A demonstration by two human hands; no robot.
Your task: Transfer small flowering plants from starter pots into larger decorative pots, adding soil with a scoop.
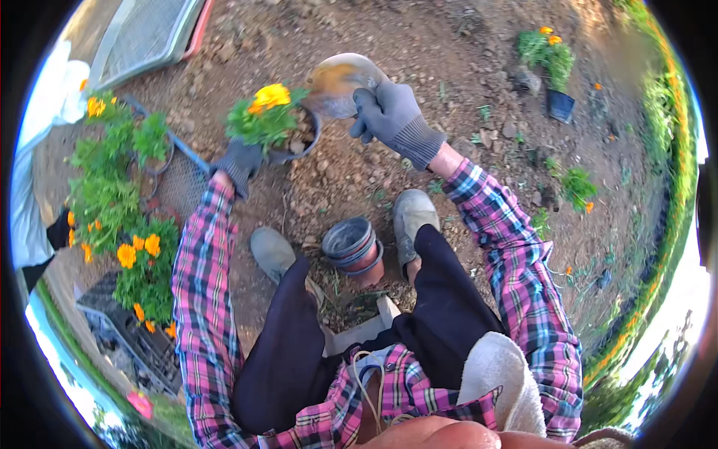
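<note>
My left hand [241,164], in a grey knit glove, grips a plant pot [314,133] at its near left side. A marigold [263,118] with a yellow-orange bloom leans over the pot's left side, and dark soil shows inside. My right hand [390,115], gloved alike, is closed around a pale scoop [348,84] just right of the pot and slightly higher in the picture. Motion blurs the scoop, and a brownish-orange patch shows across it. Between my shoes stands a stack of nested plastic pots [350,242].
At left, potted marigolds [106,185] crowd a mesh crate [182,182]. Below them sits a dark plastic crate [129,348]. Stacked trays [148,39] lie at upper left. Marigold plants [552,59] and a small black pot [561,105] rest on soil at right. Another person's pale clothing [33,207] shows far left.
</note>
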